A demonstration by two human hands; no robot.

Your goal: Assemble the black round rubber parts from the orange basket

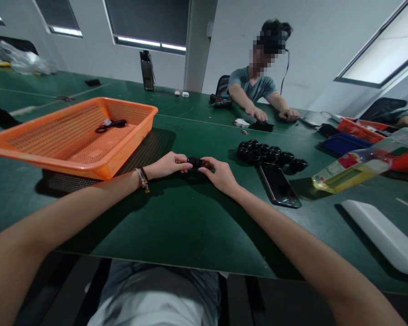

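I note both my hands, left (168, 165) and right (221, 174), pinched together on one small black round plastic part (194, 162), just right of the orange mesh plastic basket (88, 167).

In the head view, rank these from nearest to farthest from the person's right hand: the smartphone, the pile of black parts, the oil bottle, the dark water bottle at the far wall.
From the right hand:
1. Smartphone, lying flat just to its right.
2. Pile of black parts, right and slightly farther back; close to the phone's rank.
3. Oil bottle, lying on its side, far right.
4. Dark water bottle, upright at the table's far edge, left.
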